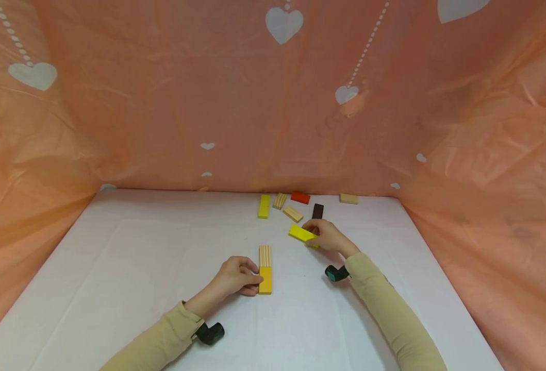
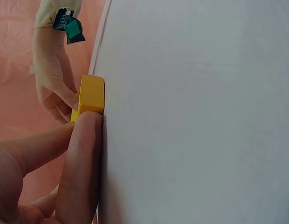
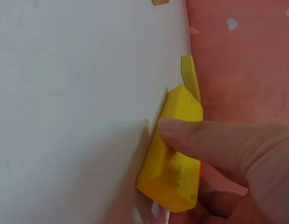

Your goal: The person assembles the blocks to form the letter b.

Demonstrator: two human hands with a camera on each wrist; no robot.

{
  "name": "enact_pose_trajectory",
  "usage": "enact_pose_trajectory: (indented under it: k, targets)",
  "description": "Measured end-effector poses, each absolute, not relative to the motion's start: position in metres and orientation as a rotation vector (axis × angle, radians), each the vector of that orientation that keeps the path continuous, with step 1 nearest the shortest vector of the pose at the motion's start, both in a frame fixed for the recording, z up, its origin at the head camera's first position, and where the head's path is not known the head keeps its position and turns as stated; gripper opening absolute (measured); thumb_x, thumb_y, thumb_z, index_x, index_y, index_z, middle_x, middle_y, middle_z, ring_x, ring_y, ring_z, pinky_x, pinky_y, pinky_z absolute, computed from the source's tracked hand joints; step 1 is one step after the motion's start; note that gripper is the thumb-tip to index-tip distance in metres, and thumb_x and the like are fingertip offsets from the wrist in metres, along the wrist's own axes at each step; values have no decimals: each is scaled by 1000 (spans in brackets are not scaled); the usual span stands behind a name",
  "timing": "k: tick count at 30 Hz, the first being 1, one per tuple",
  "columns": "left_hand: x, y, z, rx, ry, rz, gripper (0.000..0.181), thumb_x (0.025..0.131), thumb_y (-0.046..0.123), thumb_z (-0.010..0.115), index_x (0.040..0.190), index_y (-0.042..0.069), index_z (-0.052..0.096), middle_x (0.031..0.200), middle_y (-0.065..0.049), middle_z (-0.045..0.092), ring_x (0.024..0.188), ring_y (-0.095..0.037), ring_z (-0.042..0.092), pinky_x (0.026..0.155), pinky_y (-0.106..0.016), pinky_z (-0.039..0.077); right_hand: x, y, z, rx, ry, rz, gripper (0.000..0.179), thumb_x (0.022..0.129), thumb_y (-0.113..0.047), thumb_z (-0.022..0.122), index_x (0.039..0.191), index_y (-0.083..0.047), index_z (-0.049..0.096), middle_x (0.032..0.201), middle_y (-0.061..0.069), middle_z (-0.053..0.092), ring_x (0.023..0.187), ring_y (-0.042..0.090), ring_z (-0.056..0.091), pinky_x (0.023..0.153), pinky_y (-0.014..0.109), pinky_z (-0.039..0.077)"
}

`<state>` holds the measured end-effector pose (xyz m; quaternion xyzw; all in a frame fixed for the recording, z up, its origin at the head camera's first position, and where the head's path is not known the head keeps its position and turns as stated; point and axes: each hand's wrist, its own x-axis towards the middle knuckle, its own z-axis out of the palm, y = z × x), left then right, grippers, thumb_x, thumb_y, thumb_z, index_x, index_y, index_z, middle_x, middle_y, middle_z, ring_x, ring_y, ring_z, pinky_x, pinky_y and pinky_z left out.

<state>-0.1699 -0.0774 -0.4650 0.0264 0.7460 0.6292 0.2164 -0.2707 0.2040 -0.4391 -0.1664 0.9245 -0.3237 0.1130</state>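
Note:
In the head view, a yellow-orange wooden block [image 1: 265,282] lies end to end with a striped wooden block [image 1: 265,255]. My left hand [image 1: 236,276] is at the left side of the yellow-orange block, its fingertips touching it; the left wrist view shows a fairly straight finger [image 2: 83,158] against that block's side. To the right and farther back, my right hand [image 1: 327,236] pinches a bright yellow block [image 1: 300,233]. The right wrist view shows the thumb [image 3: 200,137] across this block's face and the other fingers partly hidden behind it.
Toward the back lie another yellow block [image 1: 264,206], a second striped block [image 1: 279,201], a plain wood block [image 1: 293,214], a red block [image 1: 300,197] and a dark brown block [image 1: 317,211]. A tan block [image 1: 349,199] lies by the orange curtain [image 1: 235,103] behind the white table [image 1: 138,247].

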Motion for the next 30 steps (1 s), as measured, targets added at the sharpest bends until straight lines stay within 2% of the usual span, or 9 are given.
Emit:
enact_pose_trajectory:
  k: [6,13,23,30]
  targets:
    - [-170,-76,-464,63,2070,1749,23,82,-1,73,98,-7,58,74,-14,62,56,-17,65,55,-31,59,-270,202,-438,-525,2684,-1024,32,81,-3,75,111,-3,63,99,8,60,92,25,52,84,35,51]
    - [-169,-75,-463,71,2083,1751,24,82,-1,73,99,-7,58,75,-15,62,56,-17,64,54,-32,59,-271,201,-435,-569,2672,-971,27,86,0,68,113,0,65,99,7,61,89,24,53,82,33,52]
    - [-170,-74,-464,58,2079,1738,23,82,0,73,99,-7,58,74,-14,63,56,-16,64,54,-30,59,-269,193,-427,-717,2628,-977,22,87,4,65,106,-4,62,99,5,60,88,23,54,81,32,53]
    - [-170,-75,-465,63,2068,1743,23,82,-1,73,99,-7,58,74,-14,63,56,-16,65,54,-30,59,-269,184,-421,-767,2608,-1136,23,86,4,66,108,-2,59,104,10,60,92,25,56,83,35,54]
